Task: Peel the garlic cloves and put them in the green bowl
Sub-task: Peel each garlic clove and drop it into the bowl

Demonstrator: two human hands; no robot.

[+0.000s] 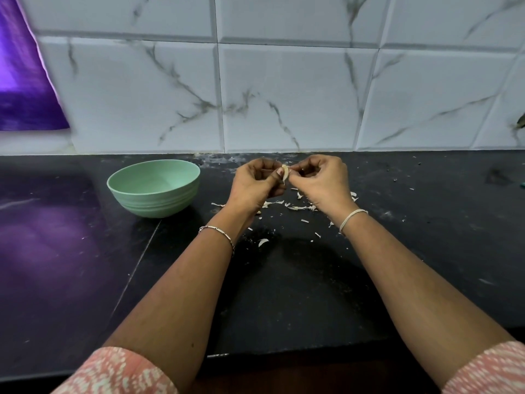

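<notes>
Right hand (321,183) and left hand (255,184) together pinch a small pale garlic clove (285,173), long axis near-upright, right of the round pale-green bowl (153,203); left hand nearer bowl.

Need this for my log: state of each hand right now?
Left hand: closed, pinching the garlic clove.
Right hand: closed, pinching the same garlic clove.

Green bowl (154,186), black counter (284,294), grey-veined white tiles (284,89), pink-white sleeves (119,371).
</notes>
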